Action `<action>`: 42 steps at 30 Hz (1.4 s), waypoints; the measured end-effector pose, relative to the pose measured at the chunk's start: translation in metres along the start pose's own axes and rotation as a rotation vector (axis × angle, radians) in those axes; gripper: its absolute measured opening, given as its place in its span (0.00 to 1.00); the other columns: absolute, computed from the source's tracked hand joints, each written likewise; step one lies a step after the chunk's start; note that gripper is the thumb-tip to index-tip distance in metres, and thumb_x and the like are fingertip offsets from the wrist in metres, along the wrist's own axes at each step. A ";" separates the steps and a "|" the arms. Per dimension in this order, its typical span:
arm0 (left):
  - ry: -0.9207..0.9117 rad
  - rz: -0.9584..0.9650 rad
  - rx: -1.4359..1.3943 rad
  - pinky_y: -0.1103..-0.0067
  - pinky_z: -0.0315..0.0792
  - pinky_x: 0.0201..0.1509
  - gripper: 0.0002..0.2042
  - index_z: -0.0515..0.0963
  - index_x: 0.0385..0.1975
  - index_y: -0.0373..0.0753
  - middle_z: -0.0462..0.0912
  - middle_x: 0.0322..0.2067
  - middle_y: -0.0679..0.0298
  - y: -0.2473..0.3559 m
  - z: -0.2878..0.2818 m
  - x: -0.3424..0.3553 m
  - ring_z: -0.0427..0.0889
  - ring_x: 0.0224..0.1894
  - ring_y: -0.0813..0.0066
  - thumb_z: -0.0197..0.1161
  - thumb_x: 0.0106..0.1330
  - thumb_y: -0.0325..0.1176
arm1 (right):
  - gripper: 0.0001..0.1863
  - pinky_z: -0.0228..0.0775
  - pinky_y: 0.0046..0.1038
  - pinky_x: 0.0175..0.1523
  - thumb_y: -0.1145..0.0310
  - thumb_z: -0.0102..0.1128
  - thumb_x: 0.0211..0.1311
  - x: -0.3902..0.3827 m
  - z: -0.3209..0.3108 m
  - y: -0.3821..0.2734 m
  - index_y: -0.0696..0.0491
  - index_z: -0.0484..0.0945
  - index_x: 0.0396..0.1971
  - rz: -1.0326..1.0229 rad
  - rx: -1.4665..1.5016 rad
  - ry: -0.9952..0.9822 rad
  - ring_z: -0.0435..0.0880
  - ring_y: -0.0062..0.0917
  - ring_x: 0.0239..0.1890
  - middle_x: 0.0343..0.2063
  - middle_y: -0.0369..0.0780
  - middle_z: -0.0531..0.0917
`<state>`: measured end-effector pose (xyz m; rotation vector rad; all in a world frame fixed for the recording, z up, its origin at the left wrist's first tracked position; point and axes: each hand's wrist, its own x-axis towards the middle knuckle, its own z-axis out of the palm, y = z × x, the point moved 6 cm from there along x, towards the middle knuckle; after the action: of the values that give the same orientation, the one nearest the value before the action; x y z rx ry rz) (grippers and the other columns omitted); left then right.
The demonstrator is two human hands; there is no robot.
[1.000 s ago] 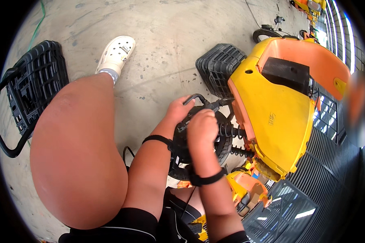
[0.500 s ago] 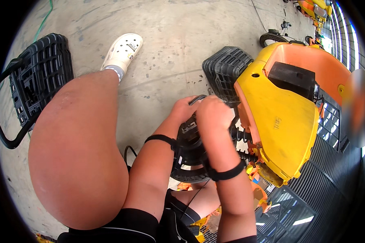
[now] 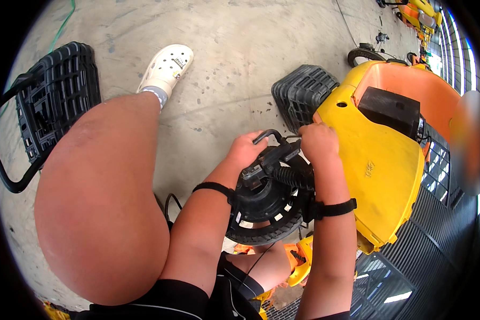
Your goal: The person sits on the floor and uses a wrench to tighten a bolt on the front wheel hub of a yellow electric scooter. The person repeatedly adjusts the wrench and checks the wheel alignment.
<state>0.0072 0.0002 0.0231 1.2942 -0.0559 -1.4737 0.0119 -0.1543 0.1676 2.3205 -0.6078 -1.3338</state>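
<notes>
Checking the head view: right hand (image 3: 320, 143) has shifted right, away from left hand (image 3: 246, 151), uncovering the spring (image 3: 292, 178); that probably gives clearer access to the wheel assembly. Wheel (image 3: 260, 200) is near centre, left of the yellow body (image 3: 381, 160). Left fingers clamp the bent black bar (image 3: 274, 134); right fingers are curled by the body's edge, can't tell on what. Orange-lined cavity (image 3: 434, 90) holds a black box (image 3: 390, 111). Black crates, far left (image 3: 58, 96) and beside the body (image 3: 304, 93): contents unclear.
</notes>
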 end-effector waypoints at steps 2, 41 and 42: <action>0.002 0.016 0.007 0.77 0.75 0.49 0.21 0.80 0.56 0.40 0.86 0.39 0.60 0.001 0.000 0.003 0.82 0.39 0.74 0.65 0.68 0.44 | 0.12 0.72 0.39 0.58 0.66 0.53 0.64 0.005 -0.002 0.002 0.43 0.88 0.35 -0.013 -0.012 -0.045 0.78 0.36 0.62 0.41 0.38 0.88; 0.069 0.038 -0.038 0.76 0.76 0.44 0.18 0.83 0.51 0.43 0.87 0.35 0.57 -0.024 0.010 0.020 0.83 0.35 0.73 0.64 0.66 0.43 | 0.20 0.66 0.23 0.20 0.67 0.52 0.62 -0.038 0.048 -0.134 0.69 0.79 0.44 0.497 -0.500 0.030 0.77 0.19 0.19 0.22 0.40 0.81; 0.070 0.041 -0.022 0.76 0.76 0.45 0.17 0.83 0.51 0.43 0.87 0.35 0.57 -0.023 0.007 0.020 0.83 0.35 0.73 0.64 0.66 0.43 | 0.20 0.69 0.23 0.21 0.67 0.52 0.62 -0.035 0.045 -0.131 0.69 0.79 0.43 0.438 -0.412 0.059 0.80 0.20 0.20 0.24 0.41 0.83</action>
<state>-0.0084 -0.0094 -0.0018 1.3180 -0.0200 -1.3893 -0.0208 -0.0319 0.1009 1.7644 -0.6966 -1.0615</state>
